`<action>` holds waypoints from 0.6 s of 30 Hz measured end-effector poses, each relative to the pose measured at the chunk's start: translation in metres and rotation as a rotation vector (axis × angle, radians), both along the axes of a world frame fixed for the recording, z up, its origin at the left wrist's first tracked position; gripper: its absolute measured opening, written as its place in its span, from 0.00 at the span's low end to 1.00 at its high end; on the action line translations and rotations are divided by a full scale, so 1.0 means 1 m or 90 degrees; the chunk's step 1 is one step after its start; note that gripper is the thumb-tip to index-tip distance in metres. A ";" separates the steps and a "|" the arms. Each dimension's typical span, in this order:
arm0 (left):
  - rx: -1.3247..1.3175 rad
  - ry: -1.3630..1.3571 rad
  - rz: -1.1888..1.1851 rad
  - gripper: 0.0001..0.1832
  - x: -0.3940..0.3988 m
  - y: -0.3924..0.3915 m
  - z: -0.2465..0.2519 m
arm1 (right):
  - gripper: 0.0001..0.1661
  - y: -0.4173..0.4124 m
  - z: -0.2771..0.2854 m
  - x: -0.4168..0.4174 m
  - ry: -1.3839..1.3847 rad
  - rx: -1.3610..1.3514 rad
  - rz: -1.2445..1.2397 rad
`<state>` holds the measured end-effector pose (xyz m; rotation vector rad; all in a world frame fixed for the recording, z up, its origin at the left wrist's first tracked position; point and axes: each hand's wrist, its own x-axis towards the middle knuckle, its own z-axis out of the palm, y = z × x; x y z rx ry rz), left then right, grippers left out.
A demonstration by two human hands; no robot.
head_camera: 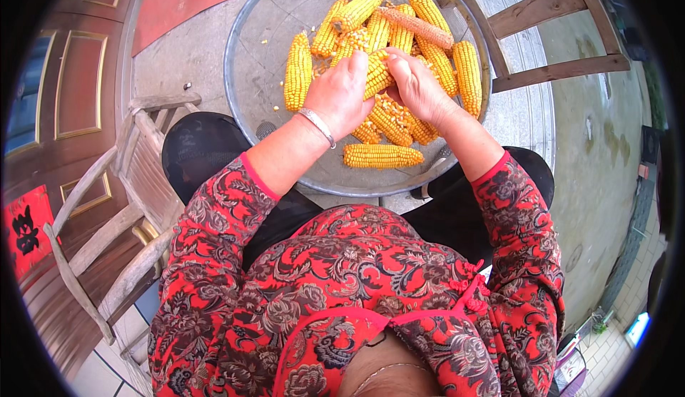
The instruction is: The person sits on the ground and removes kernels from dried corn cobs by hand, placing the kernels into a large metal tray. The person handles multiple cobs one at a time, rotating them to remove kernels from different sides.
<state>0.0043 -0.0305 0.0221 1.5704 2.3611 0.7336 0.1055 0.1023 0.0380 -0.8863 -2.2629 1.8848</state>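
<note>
Above a round mesh sieve (pixel 230 70) on my lap, both hands grip one yellow ear of corn (pixel 378 75). My left hand (pixel 341 93), with a silver bangle at its wrist, closes on the ear from the left. From the right, my right hand (pixel 418 85) holds its upper part, thumb on the kernels; some of its fingers are hidden. Around and beneath the hands lie several more ears, one alone near the front (pixel 383 156). A bare, reddish corn cob (pixel 417 27) rests on the ears at the back. Loose kernels (pixel 393 109) are scattered among them.
Left of my knee stands a wooden chair (pixel 150 156), beside a brown panelled door (pixel 80 84). A wooden frame with slats (pixel 535 12) is close to the sieve's right rim. A red mat (pixel 187 6) lies on the concrete floor at the back left.
</note>
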 end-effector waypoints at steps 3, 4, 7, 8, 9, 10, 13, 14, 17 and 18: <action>0.034 0.074 -0.013 0.31 0.004 0.001 -0.006 | 0.28 0.000 0.006 -0.003 -0.059 -0.005 -0.008; 0.061 0.111 -0.021 0.31 0.005 0.001 -0.008 | 0.28 0.000 0.000 -0.004 -0.039 0.031 -0.006; 0.095 -0.004 -0.002 0.29 0.004 0.001 -0.002 | 0.27 0.003 -0.012 -0.005 0.051 0.151 -0.004; 0.046 -0.099 -0.036 0.27 -0.002 0.002 0.004 | 0.27 0.004 -0.016 -0.004 0.086 0.193 -0.003; -0.004 -0.193 -0.067 0.26 -0.010 0.003 0.014 | 0.26 0.003 -0.018 -0.003 0.102 0.183 -0.005; -0.055 -0.287 -0.099 0.24 -0.015 0.003 0.019 | 0.26 0.001 -0.021 -0.001 0.119 0.172 -0.007; -0.058 -0.468 -0.055 0.21 -0.011 0.002 0.012 | 0.24 0.001 -0.028 0.002 0.164 0.143 -0.035; -0.033 -0.472 -0.037 0.21 -0.010 0.002 0.008 | 0.24 0.002 -0.027 0.002 0.152 0.098 -0.062; 0.010 -0.398 0.021 0.23 -0.012 0.008 0.002 | 0.26 0.008 -0.024 -0.001 0.093 0.056 -0.071; 0.002 -0.316 0.045 0.24 -0.013 0.010 0.001 | 0.27 0.011 -0.017 -0.002 0.057 0.013 -0.051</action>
